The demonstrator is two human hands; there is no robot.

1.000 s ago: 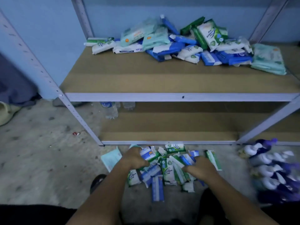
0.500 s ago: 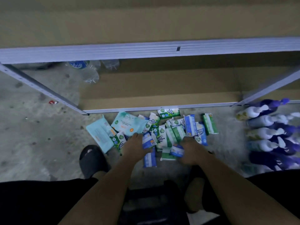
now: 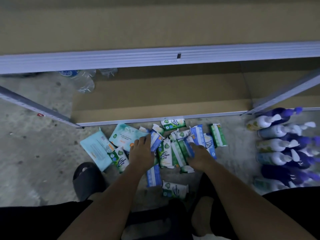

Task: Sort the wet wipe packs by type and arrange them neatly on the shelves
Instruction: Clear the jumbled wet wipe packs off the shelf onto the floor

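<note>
A loose pile of wet wipe packs (image 3: 173, 149) lies on the concrete floor just in front of the bottom shelf (image 3: 164, 101). It mixes green-and-white packs (image 3: 164, 154), small blue packs (image 3: 197, 134) and two large pale teal packs (image 3: 123, 135). My left hand (image 3: 141, 153) reaches into the left side of the pile, its fingers closed around a blue-and-white pack (image 3: 155, 139). On the pile's middle, my right hand (image 3: 199, 155) grips a blue pack (image 3: 188, 146). A blue pack (image 3: 153, 175) and a green-and-white one (image 3: 174, 188) lie nearer to me.
The upper shelf board (image 3: 155, 23) and its metal front rail (image 3: 121, 60) overhang the scene. Slanted metal uprights stand at left (image 3: 34, 106) and right (image 3: 285, 94). Purple-and-white bottles (image 3: 280, 144) lie at right, crumpled plastic bottles (image 3: 83, 80) at back left, my black sandal (image 3: 86, 179) at left.
My head has tipped down and closer, so the upper shelf's pile of packs has left the view. Both hands have pushed a little further into the floor pile.
</note>
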